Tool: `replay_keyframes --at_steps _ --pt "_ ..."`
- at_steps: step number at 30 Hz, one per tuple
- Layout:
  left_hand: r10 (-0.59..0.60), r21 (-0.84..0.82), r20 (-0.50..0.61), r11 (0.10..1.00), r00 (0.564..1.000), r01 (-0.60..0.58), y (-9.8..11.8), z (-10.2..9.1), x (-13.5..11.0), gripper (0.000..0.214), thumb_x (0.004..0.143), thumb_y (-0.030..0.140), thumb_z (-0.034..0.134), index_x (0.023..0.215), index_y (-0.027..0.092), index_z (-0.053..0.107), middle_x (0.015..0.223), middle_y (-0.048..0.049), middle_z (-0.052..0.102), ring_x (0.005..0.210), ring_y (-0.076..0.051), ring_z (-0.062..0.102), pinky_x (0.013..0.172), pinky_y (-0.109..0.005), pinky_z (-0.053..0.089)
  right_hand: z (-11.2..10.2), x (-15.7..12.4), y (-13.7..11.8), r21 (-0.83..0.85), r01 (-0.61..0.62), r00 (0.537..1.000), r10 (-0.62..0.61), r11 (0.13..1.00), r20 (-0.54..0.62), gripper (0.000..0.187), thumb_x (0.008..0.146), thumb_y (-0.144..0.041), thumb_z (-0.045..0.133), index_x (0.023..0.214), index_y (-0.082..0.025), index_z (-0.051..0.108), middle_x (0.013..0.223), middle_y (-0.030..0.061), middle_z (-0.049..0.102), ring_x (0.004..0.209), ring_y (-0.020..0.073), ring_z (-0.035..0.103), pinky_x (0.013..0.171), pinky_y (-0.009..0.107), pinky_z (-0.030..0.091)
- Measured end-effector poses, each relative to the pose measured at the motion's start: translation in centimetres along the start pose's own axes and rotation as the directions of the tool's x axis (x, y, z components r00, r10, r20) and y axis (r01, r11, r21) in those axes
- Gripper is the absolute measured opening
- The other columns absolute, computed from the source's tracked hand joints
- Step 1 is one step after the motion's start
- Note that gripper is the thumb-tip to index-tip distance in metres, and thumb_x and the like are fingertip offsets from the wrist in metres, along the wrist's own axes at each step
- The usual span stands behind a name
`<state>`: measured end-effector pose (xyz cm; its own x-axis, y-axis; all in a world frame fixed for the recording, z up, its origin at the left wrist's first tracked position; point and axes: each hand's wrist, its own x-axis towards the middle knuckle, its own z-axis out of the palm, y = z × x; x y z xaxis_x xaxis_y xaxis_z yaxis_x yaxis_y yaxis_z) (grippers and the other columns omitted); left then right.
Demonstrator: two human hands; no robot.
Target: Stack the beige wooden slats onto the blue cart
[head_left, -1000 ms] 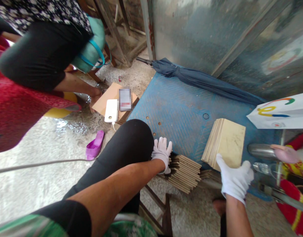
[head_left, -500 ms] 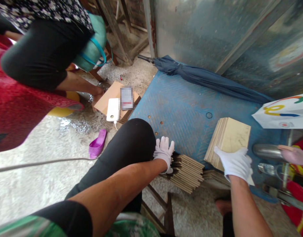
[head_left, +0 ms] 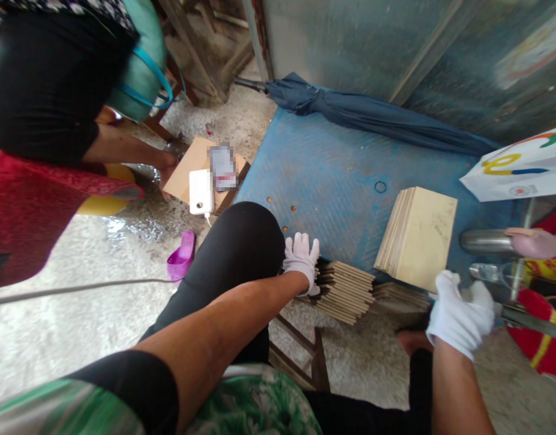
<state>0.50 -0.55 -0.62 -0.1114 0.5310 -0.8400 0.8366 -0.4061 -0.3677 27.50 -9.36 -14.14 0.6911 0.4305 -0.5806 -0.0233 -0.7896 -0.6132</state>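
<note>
Left hand (head_left: 300,257) rests flat, grip open, on the low plank stack (head_left: 345,291). Right hand (head_left: 459,315), grip loosely curled and empty, is at five o'clock of the pale board stack (head_left: 418,235).

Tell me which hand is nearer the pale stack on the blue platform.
Right. The right hand is just off the near right corner of the pale stack; the left hand rests farther away, on the fanned boards.

Soft daylight, faint shadows, wide-angle edge distortion, slight blur
</note>
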Motion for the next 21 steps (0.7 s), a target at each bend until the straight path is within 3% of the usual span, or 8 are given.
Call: replay_keyframes --at_steps 4,8,12,16,18,21 --pt "-0.035 0.043 0.027 0.998 0.999 0.034 0.2 -0.5 0.0 0.145 0.052 0.07 0.077 0.16 0.014 -0.003 0.161 -0.0248 -0.013 0.147 -0.048 -0.015 0.115 -0.066 -0.009 -1.3 -4.4 4.5 -0.086 -0.107 0.993 0.111 0.991 0.05 0.075 0.067 -0.067 0.068 0.116 -0.011 0.06 0.106 0.0164 0.065 0.098 0.0341 0.062 0.091 0.05 0.052" --pt "-0.057 0.056 0.066 0.997 0.996 0.053 0.4 -1.6 -0.4 0.14 0.056 0.066 0.077 0.16 0.014 -0.002 0.162 -0.0233 -0.01 0.149 -0.046 -0.011 0.117 -0.064 -0.004 -0.4 -7.3 5.7 -0.295 -0.114 0.972 0.168 0.949 0.165 0.096 0.053 -0.073 0.075 0.121 -0.01 0.054 0.111 0.0211 0.06 0.108 0.0407 0.057 0.095 0.055 0.048" --pt "-0.067 0.079 0.08 0.995 0.995 0.06 0.4 -2.2 -0.6 0.142 0.056 0.065 0.077 0.159 0.012 -0.004 0.161 -0.0237 -0.01 0.149 -0.046 -0.01 0.117 -0.064 -0.003 1.8 -7.6 5.0 -0.322 -0.053 0.984 0.104 0.945 0.145 0.126 0.044 -0.075 0.079 0.141 -0.006 0.035 0.129 0.0277 0.047 0.121 0.0448 0.048 0.101 0.057 0.044" --pt "-0.057 0.083 0.064 0.995 0.996 0.052 0.3 -2.0 -0.6 0.146 0.053 0.07 0.076 0.159 0.011 -0.005 0.161 -0.0252 -0.011 0.148 -0.047 -0.011 0.116 -0.065 -0.005 3.5 -6.9 4.3 -0.35 -0.066 0.979 0.129 0.935 0.16 0.148 0.041 -0.076 0.08 0.15 -0.002 0.015 0.139 0.0304 0.035 0.129 0.0463 0.039 0.109 0.055 0.038" --pt "-0.059 0.075 0.064 0.996 0.996 0.054 0.2 -1.8 -0.5 0.147 0.052 0.071 0.076 0.159 0.011 -0.004 0.161 -0.025 -0.01 0.148 -0.047 -0.01 0.116 -0.065 -0.005 4.0 -6.5 4.3 -0.357 -0.085 0.971 0.157 0.93 0.178 0.156 0.04 -0.078 0.079 0.151 0.004 0.006 0.141 0.033 0.029 0.133 0.0473 0.033 0.112 0.053 0.034" --pt "-0.072 0.069 0.065 0.995 0.995 0.067 0.3 -1.7 -0.4 0.144 0.053 0.069 0.077 0.16 0.013 -0.002 0.162 -0.0235 -0.009 0.148 -0.047 -0.01 0.116 -0.065 -0.006 4.4 -6.4 4.3 -0.337 -0.127 0.966 0.194 0.933 0.173 0.158 0.042 -0.08 0.078 0.153 0.001 0.0 0.145 0.0332 0.024 0.136 0.047 0.031 0.111 0.054 0.035"
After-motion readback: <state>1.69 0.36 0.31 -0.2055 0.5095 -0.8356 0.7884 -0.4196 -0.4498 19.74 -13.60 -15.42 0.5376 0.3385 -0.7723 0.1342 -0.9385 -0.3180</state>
